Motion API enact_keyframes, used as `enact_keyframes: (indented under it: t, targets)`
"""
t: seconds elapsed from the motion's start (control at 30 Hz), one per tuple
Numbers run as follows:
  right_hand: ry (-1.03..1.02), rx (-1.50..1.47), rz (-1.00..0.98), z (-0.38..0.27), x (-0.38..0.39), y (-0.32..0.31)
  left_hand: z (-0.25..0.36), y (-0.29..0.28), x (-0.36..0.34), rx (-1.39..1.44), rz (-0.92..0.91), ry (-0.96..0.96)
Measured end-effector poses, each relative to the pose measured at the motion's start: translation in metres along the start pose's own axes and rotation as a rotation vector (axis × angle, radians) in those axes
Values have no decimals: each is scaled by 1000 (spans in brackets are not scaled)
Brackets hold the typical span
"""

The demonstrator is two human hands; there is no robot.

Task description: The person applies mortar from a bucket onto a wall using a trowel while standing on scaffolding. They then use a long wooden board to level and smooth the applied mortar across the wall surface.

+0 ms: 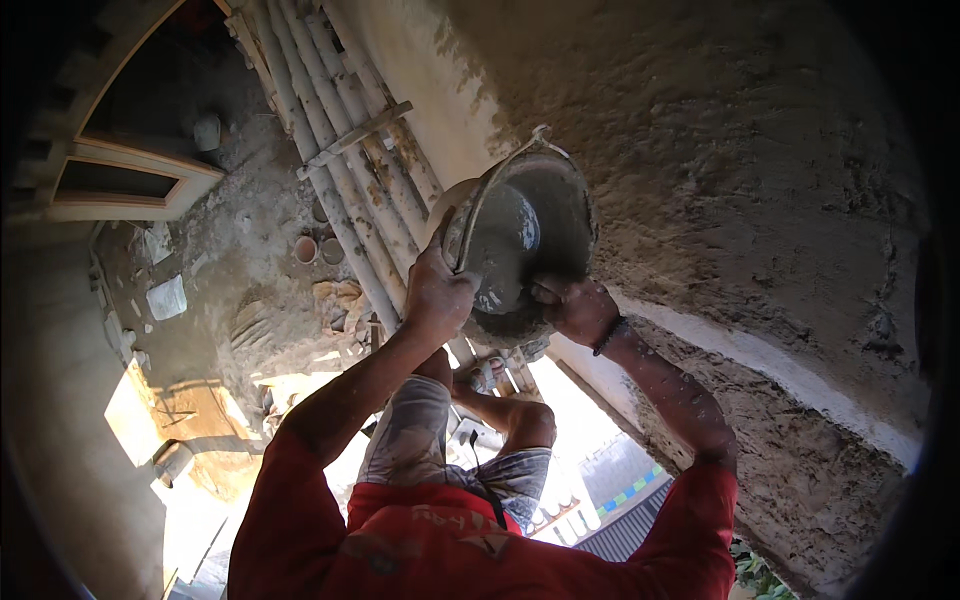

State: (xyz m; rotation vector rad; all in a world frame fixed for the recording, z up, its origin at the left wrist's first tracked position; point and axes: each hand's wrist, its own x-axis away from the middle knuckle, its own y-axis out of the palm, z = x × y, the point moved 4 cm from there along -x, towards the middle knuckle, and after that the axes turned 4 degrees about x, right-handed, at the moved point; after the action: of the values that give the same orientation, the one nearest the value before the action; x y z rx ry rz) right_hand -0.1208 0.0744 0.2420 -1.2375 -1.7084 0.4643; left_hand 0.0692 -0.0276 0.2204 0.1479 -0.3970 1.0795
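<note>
A mortar-smeared bucket [566,190] is tilted in front of me, its mouth turned toward me. Wet grey mortar or slurry [505,245] glistens inside it. My left hand [440,297] is closed on the rim at the left side, thumb on the inner edge. At the near right rim, my right hand [580,312] is curled with its fingers in shadow just inside the mouth; it appears to grip the rim. A dark bracelet circles that wrist, and grey splashes dot the forearm. The bucket's handle [541,134] stands at its far edge.
A rough wall [740,150], part wet plaster, rises on the right beside the bucket. Wooden poles [345,130] tied by a crosspiece [355,140] form a scaffold platform. Far below lie small pots [305,250], a white sack [167,298] and a littered floor. A framed opening [120,183] is at left.
</note>
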Motion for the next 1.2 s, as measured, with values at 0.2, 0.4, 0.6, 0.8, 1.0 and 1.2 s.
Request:
enact_keyframes:
  t: [0.2,0.4,0.6,0.8,1.0,1.2]
  targets:
    - [-14,-64,205,3,29,-19,7,-5,3,304,-15,-79]
    - [117,-39,228,-54,70,-120,23,-17,12,407,98,-182]
    - [-113,-67,254,-107,103,-221,11,-45,11,440,137,-95]
    - [165,-354,427,-36,113,-292,30,-53,11,487,109,0]
    - [338,271,965,-88,164,-354,29,-62,21,443,173,-3]
    - [57,220,289,-72,107,-237,42,-41,12,357,100,-9]
